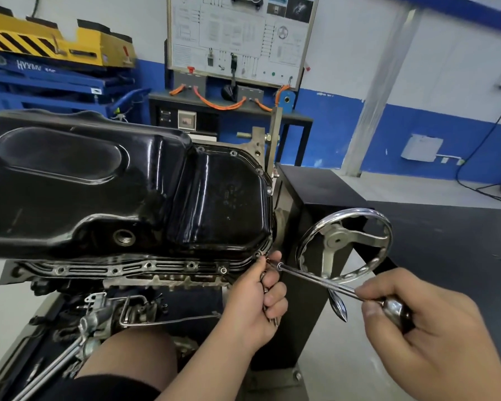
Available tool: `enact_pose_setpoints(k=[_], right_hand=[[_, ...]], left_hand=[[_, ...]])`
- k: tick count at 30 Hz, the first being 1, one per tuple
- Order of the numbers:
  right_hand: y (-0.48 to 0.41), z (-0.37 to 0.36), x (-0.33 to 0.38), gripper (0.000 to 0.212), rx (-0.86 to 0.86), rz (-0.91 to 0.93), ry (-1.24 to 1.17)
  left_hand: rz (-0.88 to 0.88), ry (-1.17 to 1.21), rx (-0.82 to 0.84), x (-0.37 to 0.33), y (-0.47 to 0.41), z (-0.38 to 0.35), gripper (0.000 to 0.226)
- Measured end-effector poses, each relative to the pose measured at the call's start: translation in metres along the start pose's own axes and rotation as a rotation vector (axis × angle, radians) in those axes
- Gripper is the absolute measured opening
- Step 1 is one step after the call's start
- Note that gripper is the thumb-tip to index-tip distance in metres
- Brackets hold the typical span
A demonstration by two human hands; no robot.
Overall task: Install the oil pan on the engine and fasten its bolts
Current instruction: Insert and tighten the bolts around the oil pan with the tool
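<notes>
The right hand (411, 322), closed round the handle of a driver (315, 280), sets its tip to a bolt (268, 260) pinched by the left hand (261, 296) at a corner hole of the oil pan (128, 183), already seated on the upturned engine (162, 280); 1 handwheel (344, 247), floor (402, 183) and blue-banded wall (417, 125) lie beyond.

I see the glossy black pan (99, 183) lying sump-up on the inverted engine (162, 280), its near flange (93, 269) showing a row of bolt holes (191, 266), drain hole (124, 236) open. Bolts (274, 320) poke from my left grip (261, 296).
</notes>
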State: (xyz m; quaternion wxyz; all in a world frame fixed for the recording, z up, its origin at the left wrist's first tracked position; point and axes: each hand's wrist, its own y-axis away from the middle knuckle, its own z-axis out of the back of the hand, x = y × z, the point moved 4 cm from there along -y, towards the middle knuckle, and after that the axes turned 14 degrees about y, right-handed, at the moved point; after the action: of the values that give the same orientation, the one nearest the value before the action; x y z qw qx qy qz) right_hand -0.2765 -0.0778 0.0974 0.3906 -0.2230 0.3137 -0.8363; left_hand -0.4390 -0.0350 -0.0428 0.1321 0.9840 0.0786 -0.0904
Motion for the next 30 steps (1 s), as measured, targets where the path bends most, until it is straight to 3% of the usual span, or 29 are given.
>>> enact_pose_setpoints(k=[6, 11, 14, 18, 23, 30], right_hand=[[-0.019, 0.004, 0.017, 0.011, 0.15, 0.096, 0.172], [-0.048, 0.011, 0.031, 0.002, 0.313, 0.046, 0.202], [-0.055, 0.011, 0.037, 0.015, 0.357, 0.003, 0.208], [-0.053, 0.007, 0.05, 0.038, 0.366, 0.008, 0.244], [-0.049, 0.003, 0.052, 0.024, 0.233, -0.016, 0.361], [-0.052, 0.001, 0.064, 0.026, 0.208, -0.003, 0.539]], left_hand=[[0.101, 0.17, 0.003, 0.004, -0.004, -0.004, 0.03], [0.144, 0.288, -0.037, 0.006, -0.001, -0.01, 0.039], [0.132, 0.304, -0.042, 0.008, 0.001, -0.015, 0.037], [0.112, 0.264, 0.013, 0.005, 0.007, -0.007, 0.028], [0.137, 0.174, 0.04, -0.003, 0.012, 0.01, 0.025], [0.162, 0.158, 0.035, -0.006, 0.011, 0.007, 0.023]])
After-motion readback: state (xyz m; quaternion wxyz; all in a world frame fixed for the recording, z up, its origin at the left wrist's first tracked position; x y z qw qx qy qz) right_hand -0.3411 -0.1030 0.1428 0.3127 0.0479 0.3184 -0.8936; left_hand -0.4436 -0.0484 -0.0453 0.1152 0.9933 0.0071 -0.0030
